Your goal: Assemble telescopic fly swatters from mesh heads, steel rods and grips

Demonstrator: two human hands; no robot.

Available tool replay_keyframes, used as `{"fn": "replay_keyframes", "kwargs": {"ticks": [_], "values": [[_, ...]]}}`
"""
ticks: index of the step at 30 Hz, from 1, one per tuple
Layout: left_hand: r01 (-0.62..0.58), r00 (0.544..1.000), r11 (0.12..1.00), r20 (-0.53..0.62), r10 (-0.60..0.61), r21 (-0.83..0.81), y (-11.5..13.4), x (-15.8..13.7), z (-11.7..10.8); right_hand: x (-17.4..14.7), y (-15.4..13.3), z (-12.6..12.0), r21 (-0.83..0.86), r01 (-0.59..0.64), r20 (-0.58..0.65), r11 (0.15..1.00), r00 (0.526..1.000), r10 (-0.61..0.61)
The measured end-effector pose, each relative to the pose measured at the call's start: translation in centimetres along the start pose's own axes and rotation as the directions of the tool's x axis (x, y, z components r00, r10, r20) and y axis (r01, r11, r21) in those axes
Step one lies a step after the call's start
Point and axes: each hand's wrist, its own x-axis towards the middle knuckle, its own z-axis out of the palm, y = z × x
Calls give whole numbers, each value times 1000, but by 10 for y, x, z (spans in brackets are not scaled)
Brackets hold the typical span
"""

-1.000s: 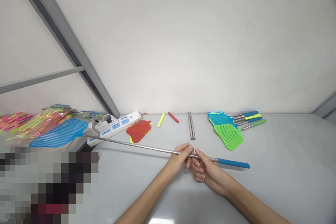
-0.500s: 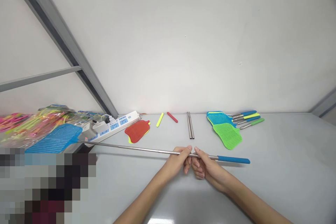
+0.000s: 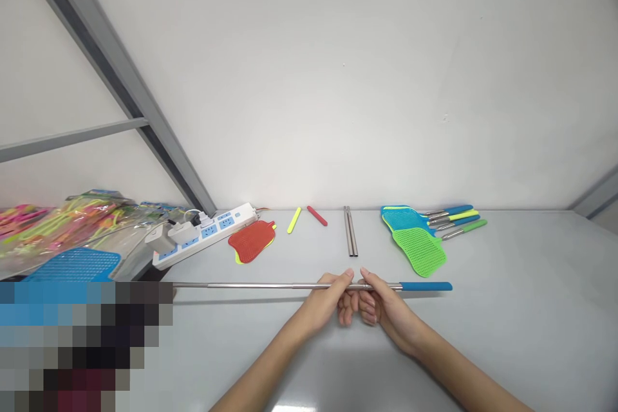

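Just behind grey tabletop (image 3: 521,283), pale wall (image 3: 309,90).

From my end I see a white power strip (image 3: 217,226) with adapters (image 3: 163,239) plugged in. Left of the power strip I make out clear bags (image 3: 96,219) of colourful goods; behind it, a grey metal post (image 3: 120,77).

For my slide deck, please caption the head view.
Left grip and right grip hold a blue-handled flyswatter above a grey table, metal tubes lying beyond.
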Motion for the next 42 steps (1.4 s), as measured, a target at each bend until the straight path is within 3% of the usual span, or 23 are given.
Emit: {"fn": "replay_keyframes", "kwargs": {"ticks": [4,7,15,42], "values": [[17,1000,1000,-9,-17,-16,1,-1,1,2,2,0,86,49,-206,995,978,-30],[33,999,999,-17,-33,-25,1,-1,2,3,4,-1,171,55,-261,984,965,-8],[94,994,995,-49,-96,-28,6,-3,0,5,2,-2,264,56,-266,963,964,17],[77,995,996,-51,-80,-55,17,-7,-7,4,-18,-16,209,152,-335,966,939,-75]]}}
